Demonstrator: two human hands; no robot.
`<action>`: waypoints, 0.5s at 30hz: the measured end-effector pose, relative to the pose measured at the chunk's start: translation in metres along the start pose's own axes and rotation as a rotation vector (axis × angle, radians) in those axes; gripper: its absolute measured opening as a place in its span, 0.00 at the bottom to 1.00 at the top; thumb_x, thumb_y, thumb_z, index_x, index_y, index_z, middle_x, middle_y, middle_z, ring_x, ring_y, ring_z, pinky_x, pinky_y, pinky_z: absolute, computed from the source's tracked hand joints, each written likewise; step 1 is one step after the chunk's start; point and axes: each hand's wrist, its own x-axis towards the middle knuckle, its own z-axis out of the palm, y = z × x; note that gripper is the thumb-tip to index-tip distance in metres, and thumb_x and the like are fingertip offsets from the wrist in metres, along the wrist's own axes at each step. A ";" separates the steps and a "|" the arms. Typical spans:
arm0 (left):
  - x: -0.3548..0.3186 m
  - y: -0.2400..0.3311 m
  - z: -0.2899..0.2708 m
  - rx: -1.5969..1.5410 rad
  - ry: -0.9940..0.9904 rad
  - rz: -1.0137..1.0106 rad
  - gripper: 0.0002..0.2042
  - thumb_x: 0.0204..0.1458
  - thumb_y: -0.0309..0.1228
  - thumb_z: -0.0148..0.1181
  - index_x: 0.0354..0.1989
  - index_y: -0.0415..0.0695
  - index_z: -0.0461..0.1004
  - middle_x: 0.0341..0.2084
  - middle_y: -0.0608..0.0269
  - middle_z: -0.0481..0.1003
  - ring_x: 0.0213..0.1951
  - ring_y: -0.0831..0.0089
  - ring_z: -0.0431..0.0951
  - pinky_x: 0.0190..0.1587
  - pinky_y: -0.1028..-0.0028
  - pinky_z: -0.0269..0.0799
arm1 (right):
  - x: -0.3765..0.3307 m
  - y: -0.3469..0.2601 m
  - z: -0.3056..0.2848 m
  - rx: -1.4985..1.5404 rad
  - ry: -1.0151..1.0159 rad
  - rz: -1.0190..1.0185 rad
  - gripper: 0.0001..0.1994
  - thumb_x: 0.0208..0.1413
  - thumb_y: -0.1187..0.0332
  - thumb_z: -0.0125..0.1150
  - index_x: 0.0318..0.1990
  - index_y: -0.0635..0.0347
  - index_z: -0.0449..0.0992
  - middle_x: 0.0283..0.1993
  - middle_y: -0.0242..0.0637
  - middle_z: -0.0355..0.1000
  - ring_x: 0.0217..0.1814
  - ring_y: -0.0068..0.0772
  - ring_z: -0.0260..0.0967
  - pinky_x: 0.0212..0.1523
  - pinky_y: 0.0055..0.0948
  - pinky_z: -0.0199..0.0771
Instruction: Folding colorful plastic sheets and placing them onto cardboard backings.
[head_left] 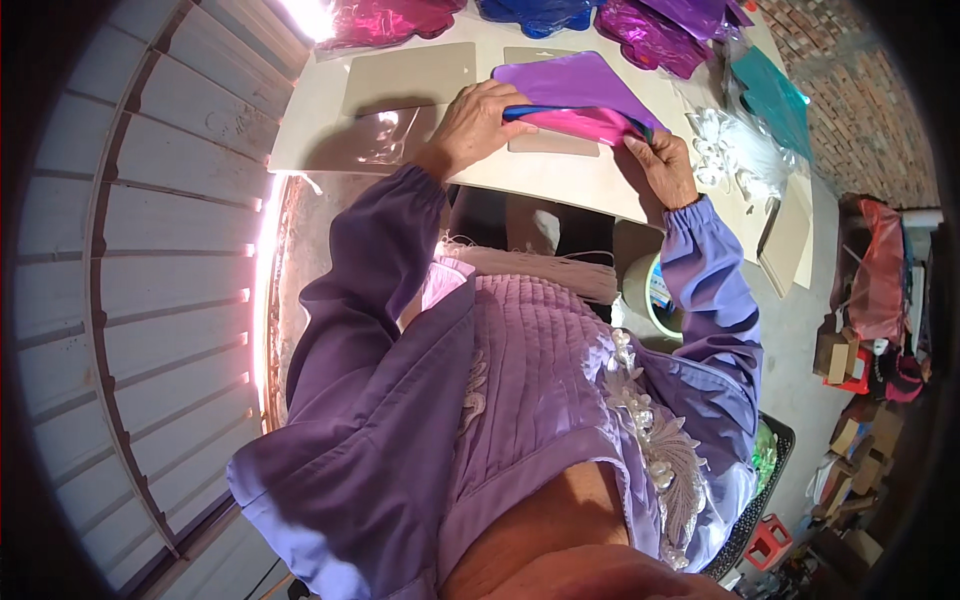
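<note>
My left hand [474, 122] and my right hand [662, 168] grip a thin stack of shiny foil sheets [585, 84] at its two near corners. Purple is the upper face; the near edge bows up and shows pink and a dark blue layer. Whether they are flat sheets or bags I cannot tell. Under the stack lies a beige card [553, 142], mostly covered. A second beige card [412, 76] lies to the left, beyond a clear plastic sleeve [385, 135] by my left wrist.
Pink [385, 18], blue [540, 12] and magenta foil packs [650, 38] line the table's far side. To the right are a teal foil pack [772, 95], white strings [740, 145] and a beige board [787, 235]. A round tub [640, 290] stands below the table edge.
</note>
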 end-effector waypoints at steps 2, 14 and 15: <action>0.003 -0.002 0.004 -0.027 0.008 -0.005 0.15 0.45 0.37 0.69 0.39 0.42 0.78 0.34 0.61 0.77 0.40 0.61 0.75 0.47 0.63 0.70 | 0.002 -0.009 0.008 0.285 0.048 0.014 0.11 0.52 0.78 0.65 0.45 0.64 0.79 0.38 0.33 0.77 0.39 0.19 0.70 0.41 0.23 0.72; 0.017 0.013 0.011 -0.061 0.032 -0.054 0.14 0.44 0.33 0.70 0.38 0.40 0.78 0.33 0.60 0.77 0.38 0.59 0.76 0.44 0.66 0.71 | 0.011 -0.001 -0.001 -0.021 0.008 -0.200 0.13 0.44 0.78 0.71 0.40 0.61 0.82 0.41 0.39 0.78 0.44 0.35 0.72 0.49 0.29 0.70; 0.017 0.012 0.009 -0.092 0.013 -0.064 0.14 0.44 0.32 0.70 0.38 0.41 0.79 0.33 0.60 0.77 0.38 0.59 0.76 0.44 0.66 0.71 | 0.011 -0.002 -0.001 -0.036 0.011 -0.229 0.12 0.43 0.79 0.70 0.39 0.61 0.83 0.40 0.39 0.78 0.44 0.36 0.72 0.48 0.29 0.71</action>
